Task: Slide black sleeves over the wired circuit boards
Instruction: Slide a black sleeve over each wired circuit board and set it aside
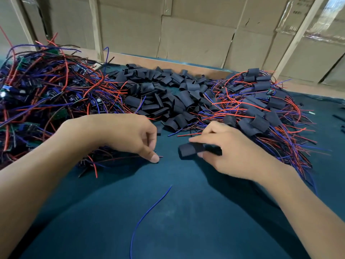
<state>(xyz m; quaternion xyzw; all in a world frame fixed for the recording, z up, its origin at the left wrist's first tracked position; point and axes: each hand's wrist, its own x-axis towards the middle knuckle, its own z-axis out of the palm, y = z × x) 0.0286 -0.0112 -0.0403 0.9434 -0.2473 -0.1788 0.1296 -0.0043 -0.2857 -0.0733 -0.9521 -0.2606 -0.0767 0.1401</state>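
Pinching wire ends in the left hand (130, 135) while the right hand (229, 146) brings a black sleeve (188, 149) toward them.

At far left lies the tangled heap of unsleeved green circuit boards with red and blue wires (43, 94); from its near edge thin wire tips (159, 157) reach out under the left hand, whose thumb and forefinger are curled tight onto them, low on the dark teal table mat (186, 212). Just right of those tips, apart from them, the flattened black tube sleeve is gripped between the right thumb and fingers, its long axis roughly left-right, open end facing the tips. My judgement: threading needs that mouth lined up with the wires. Behind lie loose black sleeves (168, 94), and at right the sleeved boards (261, 109).
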